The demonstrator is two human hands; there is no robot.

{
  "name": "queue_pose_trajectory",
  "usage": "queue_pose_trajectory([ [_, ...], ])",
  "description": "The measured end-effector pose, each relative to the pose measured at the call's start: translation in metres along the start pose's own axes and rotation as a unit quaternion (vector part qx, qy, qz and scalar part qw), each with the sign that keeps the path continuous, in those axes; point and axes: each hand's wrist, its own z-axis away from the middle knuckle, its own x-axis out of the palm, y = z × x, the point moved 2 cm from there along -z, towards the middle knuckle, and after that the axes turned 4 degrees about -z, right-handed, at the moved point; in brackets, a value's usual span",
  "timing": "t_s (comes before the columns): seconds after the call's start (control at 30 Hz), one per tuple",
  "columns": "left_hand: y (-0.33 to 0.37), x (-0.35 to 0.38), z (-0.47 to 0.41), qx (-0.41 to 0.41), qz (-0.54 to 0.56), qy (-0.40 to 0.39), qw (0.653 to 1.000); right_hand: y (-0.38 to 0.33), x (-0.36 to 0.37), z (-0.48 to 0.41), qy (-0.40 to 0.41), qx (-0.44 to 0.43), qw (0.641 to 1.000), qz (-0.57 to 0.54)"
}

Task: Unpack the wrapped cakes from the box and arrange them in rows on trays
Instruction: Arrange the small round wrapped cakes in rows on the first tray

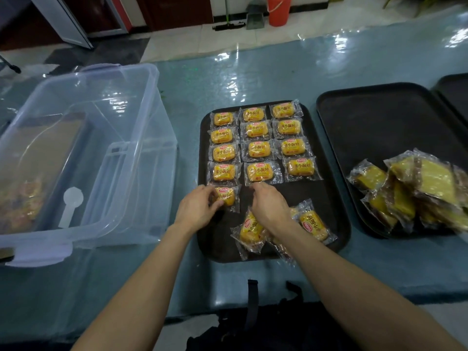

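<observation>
Middle tray (317, 196) sits on the worktop (253, 77). It carries the arranged cakes (258, 148): four rows of three, yellow wrappers, labels facing up. Fifth row is started at the left column. Left hand (200, 206) has thumb and fingers curled round the left end of the fifth-row cake (228, 197), which lies flat on the tray just below the fourth row. Right hand (268, 203) is beside it over the bare middle slot, fingers bent down and fingertips near the wrapper edge of the fourth-row middle cake; cannot tell whether it grips anything. Loose cakes (249, 231) lie skewed at the tray's near end, partly under the right wrist, one at the near right corner. Clear box (114, 153) stands to the left of the tray, lid off, with a few wrapped items visible through the wall at its near left. Right tray (379, 122) is just beside the middle one and holds a pile of larger wrapped cakes (417, 188) at its near right. Third tray (453, 95) is cut off at the frame edge. Orange bucket (279, 10) is on the floor beyond.
</observation>
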Motion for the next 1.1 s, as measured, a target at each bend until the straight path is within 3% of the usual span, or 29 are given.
queue_pose_trajectory([
  [0.17, 0.027, 0.016, 0.022, -0.004, 0.089, -0.14, 0.986, 0.014, -0.008, 0.034, -0.005, 0.007, 1.0, 0.003],
  [0.37, 0.043, 0.041, 0.049, -0.056, 0.162, -0.25, 0.953, 0.03, -0.003, 0.078, -0.067, 0.006, 0.997, 0.026],
  [0.53, 0.054, 0.047, 0.062, -0.106, 0.277, -0.223, 0.929, 0.033, -0.01, 0.086, -0.08, -0.001, 0.996, 0.038],
  [0.77, 0.08, 0.055, 0.051, -0.061, 0.27, -0.223, 0.935, 0.043, -0.034, 0.072, -0.106, 0.004, 0.991, 0.084],
  [1.0, 0.072, 0.051, 0.051, -0.172, 0.411, -0.208, 0.87, 0.045, -0.041, 0.048, -0.165, -0.05, 0.973, 0.154],
  [1.1, 0.054, 0.049, 0.054, -0.194, 0.369, -0.157, 0.895, 0.029, -0.033, 0.041, -0.185, -0.07, 0.962, 0.189],
])
